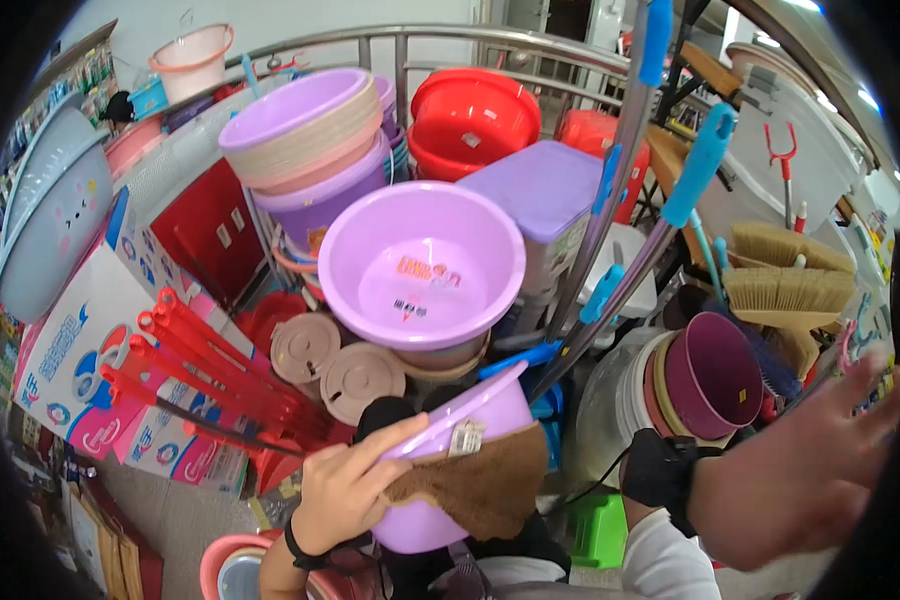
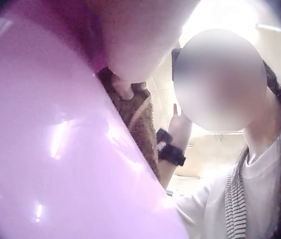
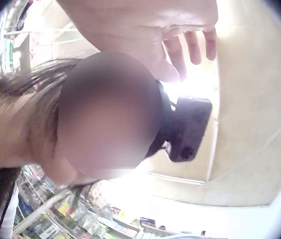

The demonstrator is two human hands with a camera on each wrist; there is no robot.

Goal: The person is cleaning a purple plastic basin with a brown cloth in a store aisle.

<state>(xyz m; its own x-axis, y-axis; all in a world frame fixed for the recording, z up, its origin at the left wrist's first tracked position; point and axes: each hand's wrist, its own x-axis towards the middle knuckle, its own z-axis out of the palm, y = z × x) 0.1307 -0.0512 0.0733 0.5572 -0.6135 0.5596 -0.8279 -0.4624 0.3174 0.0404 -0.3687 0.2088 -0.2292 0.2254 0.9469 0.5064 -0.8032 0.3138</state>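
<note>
My left hand (image 1: 345, 490) grips a small light-purple basin (image 1: 420, 525), tilted on its side low in the head view. A brown fuzzy cloth (image 1: 490, 480) lies against it, under the fingers, and a white barcode label shows near the rim. The left wrist view has the basin's glossy wall (image 2: 56, 139) across its left half, with the cloth (image 2: 143, 117) at its edge. My right hand (image 1: 800, 480) is raised at the far right, fingers spread, holding nothing. Straight, separated fingers (image 3: 192, 47) of that hand show in the right wrist view.
Ahead, a larger purple basin (image 1: 370, 260) sits on stacked buckets. Red-handled tools (image 1: 210, 360) stand at left beside boxes (image 1: 80, 350). Blue-tipped poles (image 1: 690, 170) rise at centre right, near a maroon bucket (image 1: 710, 375) and brooms (image 1: 790, 285). A metal railing (image 1: 400, 90) runs behind.
</note>
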